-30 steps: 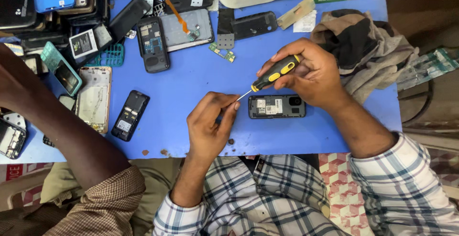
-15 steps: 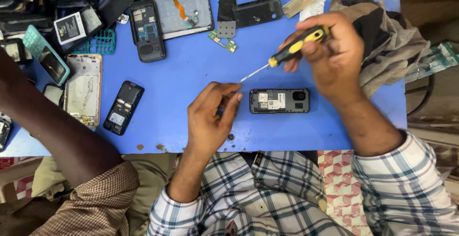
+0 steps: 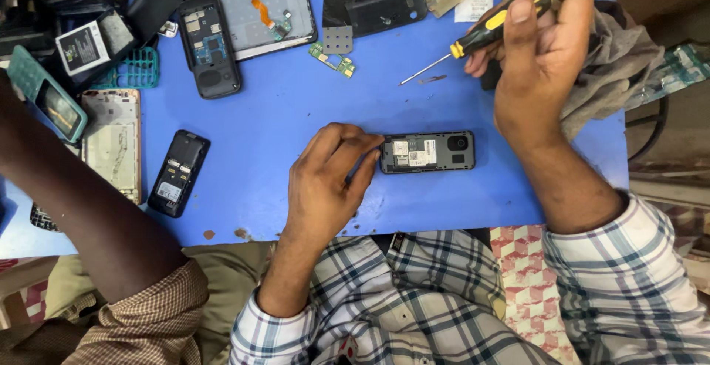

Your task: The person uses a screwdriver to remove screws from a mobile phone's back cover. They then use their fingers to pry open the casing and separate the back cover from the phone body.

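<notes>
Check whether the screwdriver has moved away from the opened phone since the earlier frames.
Yes. The screwdriver, in the right hand, has lifted up and away from the opened phone.
</notes>
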